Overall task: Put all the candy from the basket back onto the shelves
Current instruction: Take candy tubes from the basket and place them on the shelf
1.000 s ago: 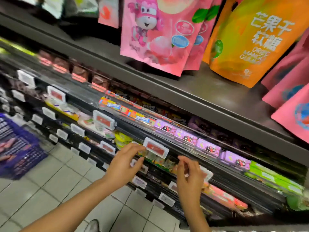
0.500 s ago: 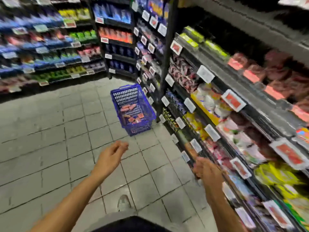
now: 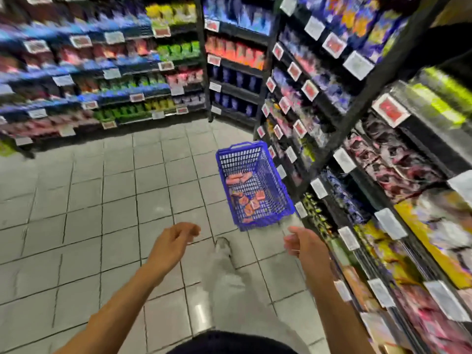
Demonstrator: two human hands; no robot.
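Far left we've got the back-wall shelves [image 3: 102, 72], packed with colourful bags, all pretty blurry. Moving in, our left hand [image 3: 176, 241] hangs over the tiled floor [image 3: 76, 200] with fingers loosely curled, nothing in it and touching nothing. Below it there's our leg and a shoe [image 3: 222, 245] stepping forward. Just past that, the blue basket [image 3: 278, 180] sits on the floor right beside the foot of the right-hand shelves [image 3: 383, 175], with a bunch of orange-red candy packs [image 3: 246, 198] lying scattered on its bottom. Our right hand [image 3: 305, 245] is out in front too, fingers loosely curled and also holding nothing, near the lower shelf edge but not on it.

Compared with half a second ago, the basket looks closer and sits more to the right of our view. A second back both hands were up at a shelf's price tags; now they're off it.
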